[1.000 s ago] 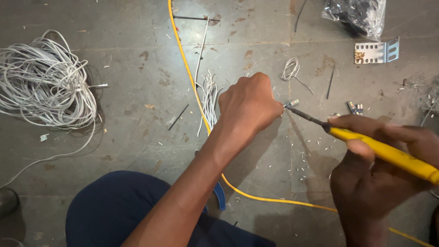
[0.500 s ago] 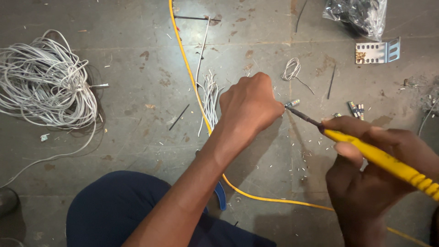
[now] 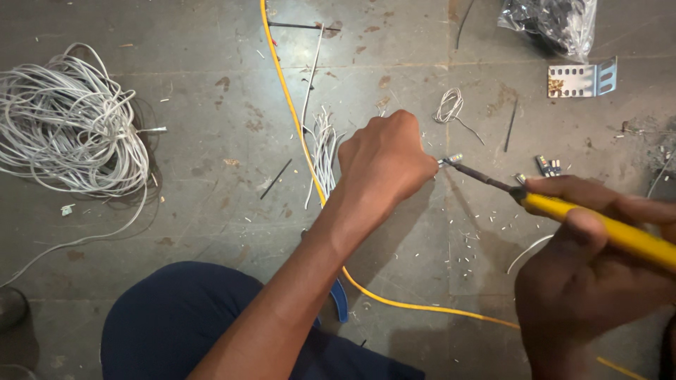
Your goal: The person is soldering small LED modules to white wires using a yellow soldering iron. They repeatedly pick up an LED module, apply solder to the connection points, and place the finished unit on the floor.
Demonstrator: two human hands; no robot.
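Yellow soldering iron (image 3: 605,229) in right hand (image 3: 591,281) touches left hand's (image 3: 384,165) small part (image 3: 454,159)

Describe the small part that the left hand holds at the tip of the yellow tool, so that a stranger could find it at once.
Start from the big white cable coil on the left of the grey floor and move right to the closed left hand. Just beyond its fingers a tiny pale part sticks out. Unlike the similar pieces lying loose on the floor farther right, the dark tip of the yellow-handled tool in the right hand touches it.

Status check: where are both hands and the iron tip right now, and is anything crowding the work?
Left hand fisted, pinching small part. Right hand grips yellow soldering iron, tip at the part. Yellow cable and cut white wires lie beside the left hand.
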